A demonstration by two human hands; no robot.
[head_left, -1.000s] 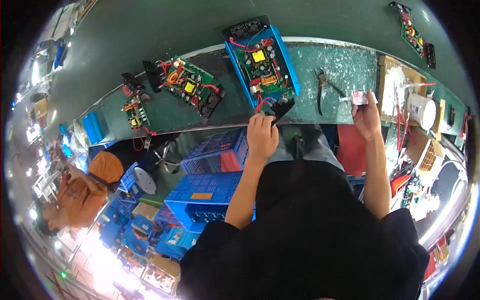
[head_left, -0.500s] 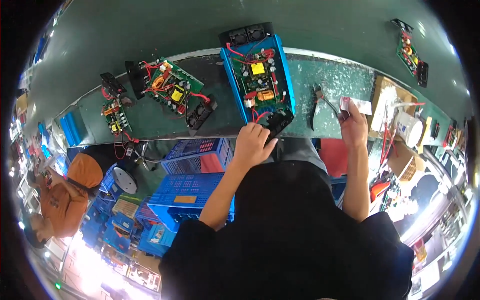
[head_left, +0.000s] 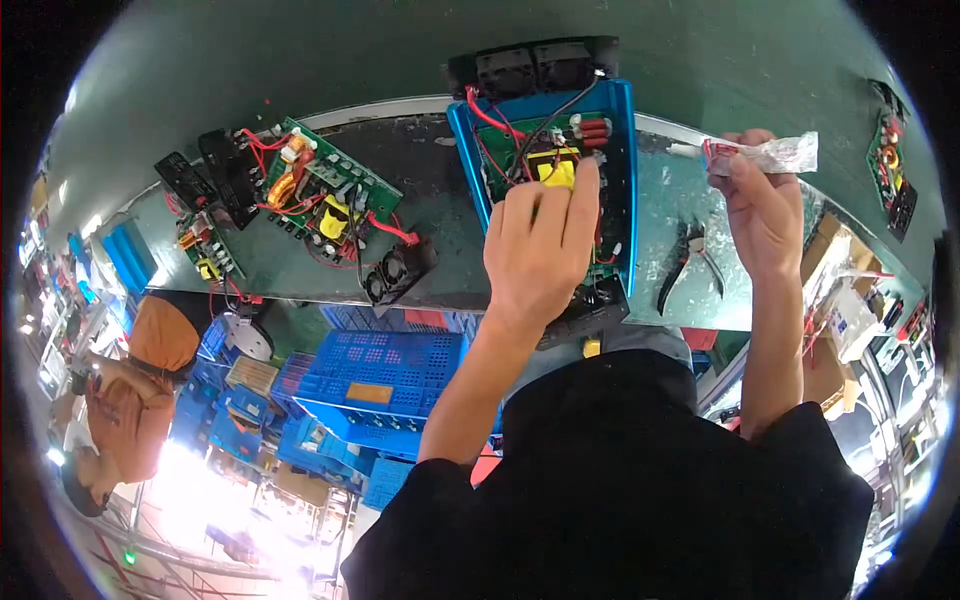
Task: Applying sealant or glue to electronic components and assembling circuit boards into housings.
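A blue metal case [head_left: 621, 150] lies in front of me, holding a green circuit board [head_left: 490, 140] with red and black wires and a yellow-wrapped transformer [head_left: 552, 170]. My left hand [head_left: 540, 245] is palm down over the board, its fingers stretched toward the transformer. Its fingertips partly hide the parts there; its thumb is out of sight. To the right, my right hand [head_left: 768, 215] grips a crumpled whitish squeeze tube [head_left: 790, 154] with red markings. The tube's nozzle points left toward the case. A black panel with two fans [head_left: 535, 70] stands at the case's far end.
Cutting pliers [head_left: 692, 262] lie right of the case. Left are two more wired boards [head_left: 330, 190] [head_left: 205, 240] with fan panels and a blue part [head_left: 130, 258]. Another board [head_left: 888, 160] sits far right. Blue crates [head_left: 380, 365] stand below the bench; a person [head_left: 130, 400] sits left.
My left hand has moved from the case's near end panel up over the board. My right hand has lifted the tube up and turned it, nozzle toward the case. My view has come closer to the bench.
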